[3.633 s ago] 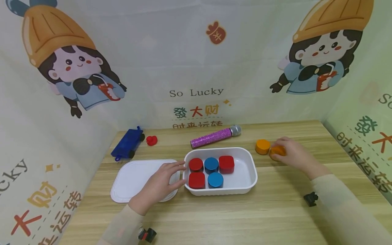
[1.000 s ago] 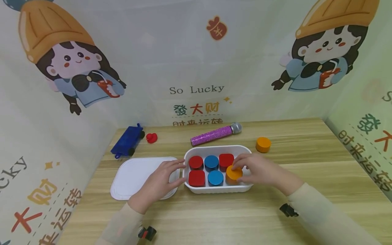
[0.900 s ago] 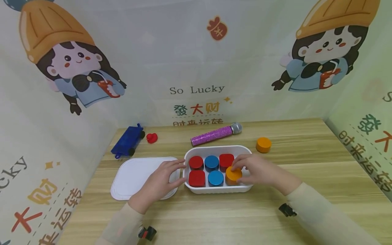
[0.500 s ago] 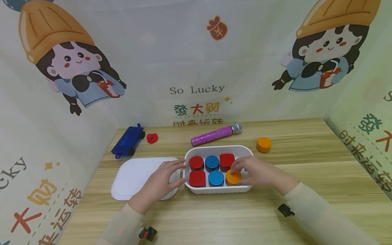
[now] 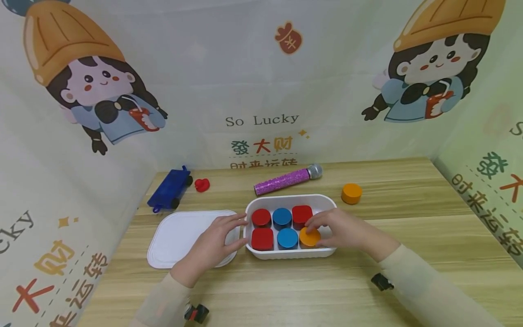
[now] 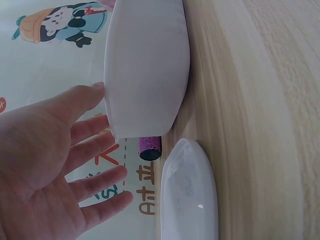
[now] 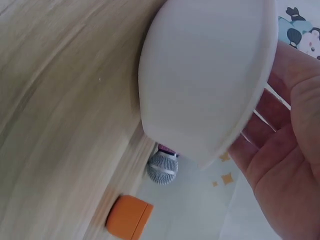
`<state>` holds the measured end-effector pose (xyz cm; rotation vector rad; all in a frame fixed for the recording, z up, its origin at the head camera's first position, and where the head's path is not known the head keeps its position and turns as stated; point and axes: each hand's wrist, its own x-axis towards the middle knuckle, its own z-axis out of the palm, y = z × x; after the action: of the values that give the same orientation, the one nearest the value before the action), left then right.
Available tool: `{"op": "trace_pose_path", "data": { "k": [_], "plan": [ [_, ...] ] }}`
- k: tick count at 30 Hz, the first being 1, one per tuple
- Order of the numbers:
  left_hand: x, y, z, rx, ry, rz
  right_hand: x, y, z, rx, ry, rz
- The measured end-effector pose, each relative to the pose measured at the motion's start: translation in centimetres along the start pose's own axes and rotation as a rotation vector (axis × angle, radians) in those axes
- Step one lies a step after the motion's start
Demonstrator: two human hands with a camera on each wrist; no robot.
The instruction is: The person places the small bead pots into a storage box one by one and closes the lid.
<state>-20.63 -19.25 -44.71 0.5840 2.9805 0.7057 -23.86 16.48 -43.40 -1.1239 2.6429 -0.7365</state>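
Pinching the orange block [image 5: 309,239] with our right hand [image 5: 346,228], we have it inside the white box [image 5: 291,255], beside two blue blocks [image 5: 288,237] and three red blocks [image 5: 262,237]. Our left hand [image 5: 210,240], fingers spread apart, touches the box's end.

in the head view, the orange block [image 5: 309,237] in the white box [image 5: 291,255] is partly covered by the right hand [image 5: 344,228], the white lid [image 5: 180,234] by the left hand [image 5: 209,241]. in both wrist views, the inside of the box is hidden by its wall. in the left one, the lid is cut off below. the small red object [image 5: 202,185] cannot be identified.
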Motion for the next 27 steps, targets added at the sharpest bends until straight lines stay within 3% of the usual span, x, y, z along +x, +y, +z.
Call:
{"op": "trace_pose_path", "data": {
  "k": [7,15,21,27],
  "plan": [
    [0.0,0.1,0.0,0.005,0.006,0.003,-0.8,1.5,-1.6,-0.008,0.179,0.007],
    [0.1,0.1,-0.1,0.016,0.006,0.016,-1.5,5.5,-3.4,-0.054,0.351,0.086],
    [0.2,0.0,-0.3,0.030,0.006,0.011,-1.7,7.8,-4.1,-0.135,0.378,0.225],
    [0.1,0.0,0.0,0.019,0.002,0.005,-2.1,9.5,-4.3,-0.139,0.357,0.275]
  ]
}}
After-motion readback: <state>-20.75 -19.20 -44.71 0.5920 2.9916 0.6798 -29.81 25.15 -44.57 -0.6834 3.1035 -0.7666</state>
